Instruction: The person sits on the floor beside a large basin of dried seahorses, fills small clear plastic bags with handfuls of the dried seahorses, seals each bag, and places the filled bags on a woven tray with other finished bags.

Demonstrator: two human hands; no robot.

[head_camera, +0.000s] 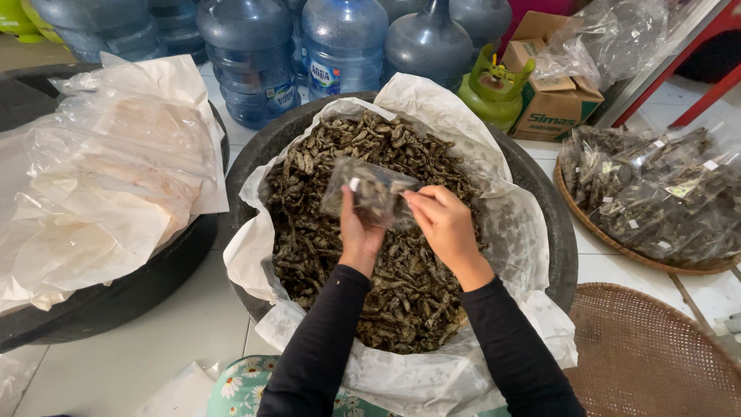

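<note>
White floor tiles (116,363) carry a covered tub (93,309) at left, then my big basin (556,232) heaped with dried pieces (409,293). Left hand (359,232) clamps a part-filled clear bag (370,191); right hand (448,224) pinches its edge, fingers together. Finished packets (656,193) fill the right tray; I judge plenty remains.

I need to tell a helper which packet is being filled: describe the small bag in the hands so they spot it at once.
Find the big black basin lined with white paper and heaped with dark dried pieces. Above its middle, the left hand and right hand hold a small clear plastic bag, partly filled. Unlike the sealed packets piled on the woven tray, it is lifted in the air.
</note>
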